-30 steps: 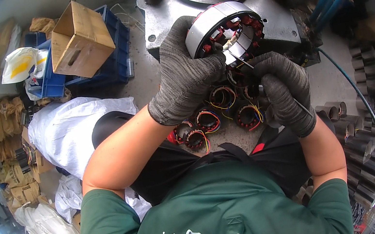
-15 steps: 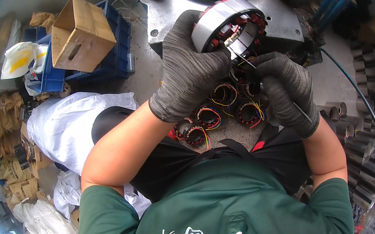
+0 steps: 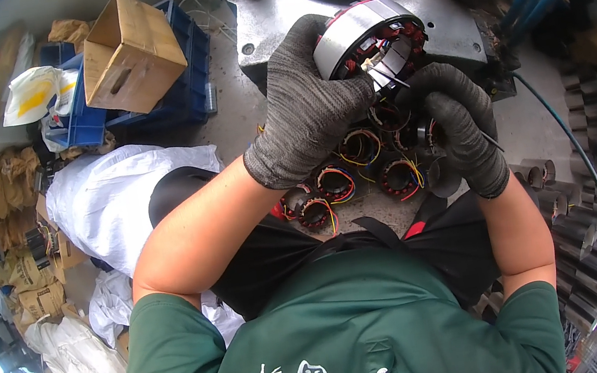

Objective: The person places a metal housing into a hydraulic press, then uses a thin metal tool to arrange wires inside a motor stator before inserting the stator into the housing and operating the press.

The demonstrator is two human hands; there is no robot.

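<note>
My left hand [image 3: 317, 109], in a grey knit glove, grips a motor stator [image 3: 353, 31] by its left side. It is a silvery metal ring with red windings and a few light wires inside. The ring is tilted so that its inner side faces me. My right hand [image 3: 459, 114], gloved alike, is closed around a thin metal rod [image 3: 392, 78]. One end of the rod reaches to the ring's lower inner edge beside my left thumb; the other sticks out below the right palm. Whether the rod's tip touches the windings I cannot tell.
Several smaller stators [image 3: 333, 185] with coloured wires lie on the floor below my hands. A heavy metal machine base [image 3: 260, 17] stands ahead. Stacked metal cores [image 3: 582, 251] fill the right side. A cardboard box [image 3: 145, 54] sits on blue crates [image 3: 194, 70] at the far left.
My right hand has risen a little, bringing its fingers closer to the ring, and the rod has slid or tilted. The left hand and stator have shifted slightly to the right.
</note>
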